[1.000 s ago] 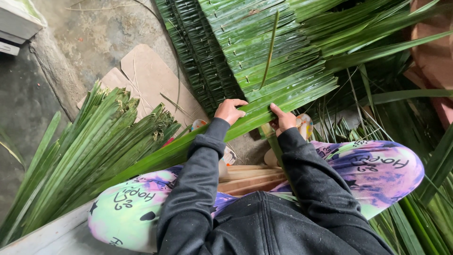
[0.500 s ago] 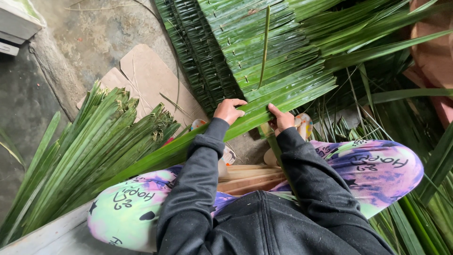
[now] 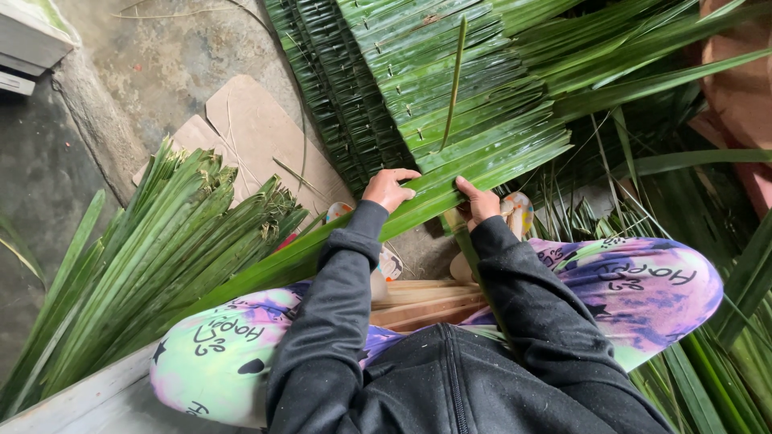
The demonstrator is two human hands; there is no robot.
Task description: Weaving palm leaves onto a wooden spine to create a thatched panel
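Left hand point(image 3: 388, 189) gripping long green folded palm leaf point(image 3: 434, 197) | right hand point(image 3: 481, 201) pinching same leaf | stitched green leaf panel point(image 3: 450, 88) lying above.

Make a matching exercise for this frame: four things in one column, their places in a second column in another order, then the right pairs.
Things:
1. left hand
2. loose leaf bundle
3. cardboard sheet
4. thin upright leaf strip

Places:
A. flat on the concrete floor, behind the bundle
B. sticking out of the stitched leaf panel
C. gripping the long folded leaf beside the right hand
D. lying to the person's left

Pairs: 1-C, 2-D, 3-A, 4-B
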